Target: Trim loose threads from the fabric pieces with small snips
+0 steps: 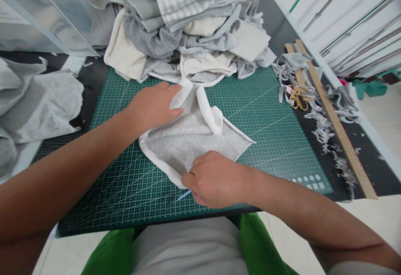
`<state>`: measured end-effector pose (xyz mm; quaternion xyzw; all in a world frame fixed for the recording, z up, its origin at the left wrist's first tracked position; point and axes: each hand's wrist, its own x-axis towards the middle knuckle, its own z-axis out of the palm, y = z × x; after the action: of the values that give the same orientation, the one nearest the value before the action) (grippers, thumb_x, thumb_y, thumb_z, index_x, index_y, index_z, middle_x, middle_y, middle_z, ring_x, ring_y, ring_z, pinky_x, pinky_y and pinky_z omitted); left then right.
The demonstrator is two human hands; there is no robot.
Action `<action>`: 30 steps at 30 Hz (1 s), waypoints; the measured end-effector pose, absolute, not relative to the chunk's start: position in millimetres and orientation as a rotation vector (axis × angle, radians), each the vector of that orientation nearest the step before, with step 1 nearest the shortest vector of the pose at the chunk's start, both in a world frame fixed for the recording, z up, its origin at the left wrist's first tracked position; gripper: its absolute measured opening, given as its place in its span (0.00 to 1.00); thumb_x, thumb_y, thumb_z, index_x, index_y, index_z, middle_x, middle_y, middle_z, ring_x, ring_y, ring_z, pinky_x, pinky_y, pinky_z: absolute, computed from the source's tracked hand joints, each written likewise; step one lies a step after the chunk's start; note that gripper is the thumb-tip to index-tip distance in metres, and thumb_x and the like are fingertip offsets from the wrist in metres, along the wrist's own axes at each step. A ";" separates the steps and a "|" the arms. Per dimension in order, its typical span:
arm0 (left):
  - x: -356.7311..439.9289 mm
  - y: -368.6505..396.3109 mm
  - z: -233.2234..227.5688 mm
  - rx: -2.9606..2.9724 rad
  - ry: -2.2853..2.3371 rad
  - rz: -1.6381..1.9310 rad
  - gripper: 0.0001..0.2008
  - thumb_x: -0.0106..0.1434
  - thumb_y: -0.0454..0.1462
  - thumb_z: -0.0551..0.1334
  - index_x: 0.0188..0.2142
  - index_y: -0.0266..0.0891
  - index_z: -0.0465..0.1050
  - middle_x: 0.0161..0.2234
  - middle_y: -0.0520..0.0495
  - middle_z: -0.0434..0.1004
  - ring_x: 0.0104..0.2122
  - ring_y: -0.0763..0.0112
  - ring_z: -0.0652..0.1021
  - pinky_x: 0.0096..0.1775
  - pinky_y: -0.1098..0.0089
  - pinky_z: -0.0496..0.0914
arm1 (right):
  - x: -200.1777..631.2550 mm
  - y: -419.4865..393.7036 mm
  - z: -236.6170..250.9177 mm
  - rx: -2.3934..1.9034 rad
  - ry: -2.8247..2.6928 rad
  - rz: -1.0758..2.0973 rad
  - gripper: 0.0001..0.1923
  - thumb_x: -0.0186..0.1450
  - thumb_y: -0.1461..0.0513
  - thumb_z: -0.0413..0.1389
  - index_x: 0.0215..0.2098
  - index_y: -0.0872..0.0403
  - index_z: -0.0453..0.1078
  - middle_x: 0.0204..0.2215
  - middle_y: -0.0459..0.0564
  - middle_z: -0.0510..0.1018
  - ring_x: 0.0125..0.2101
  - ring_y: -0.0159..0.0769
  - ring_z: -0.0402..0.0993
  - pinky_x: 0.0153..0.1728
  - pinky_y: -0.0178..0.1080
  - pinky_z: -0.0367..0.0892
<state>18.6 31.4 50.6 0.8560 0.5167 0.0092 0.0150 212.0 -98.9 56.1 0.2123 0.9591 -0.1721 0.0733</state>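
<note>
A grey fleece fabric piece (pixel 200 141) with a white edge band lies on the green cutting mat (pixel 269 112). My left hand (pixel 153 105) presses flat on its upper left part, fingers touching the white band. My right hand (pixel 213 179) is closed at the piece's near edge, gripping a thin light-blue tool (pixel 184 195) whose tip shows beneath the hand on the mat. The white band (pixel 213 116) curls up in a loop at the middle of the piece.
A heap of grey and cream fabric (pixel 188 24) fills the mat's far side. A long wooden ruler (pixel 335 120), gold scissors (pixel 297 97) and fabric scraps lie right of the mat. More grey cloth (pixel 40 99) sits at the left.
</note>
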 end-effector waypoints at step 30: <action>-66.7 -39.2 65.3 2.768 1.509 0.340 0.20 0.72 0.46 0.53 0.55 0.39 0.72 0.47 0.45 0.76 0.48 0.59 0.76 0.48 0.59 0.70 | 255.9 -71.7 77.8 1.143 2.673 -0.297 0.06 0.62 0.62 0.56 0.34 0.51 0.76 0.26 0.50 0.81 0.27 0.40 0.76 0.27 0.38 0.54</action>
<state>-66.7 -39.2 65.3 0.8729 0.4758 0.1071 -0.0144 255.9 -71.7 77.8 0.3887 0.9092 -0.1012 0.1096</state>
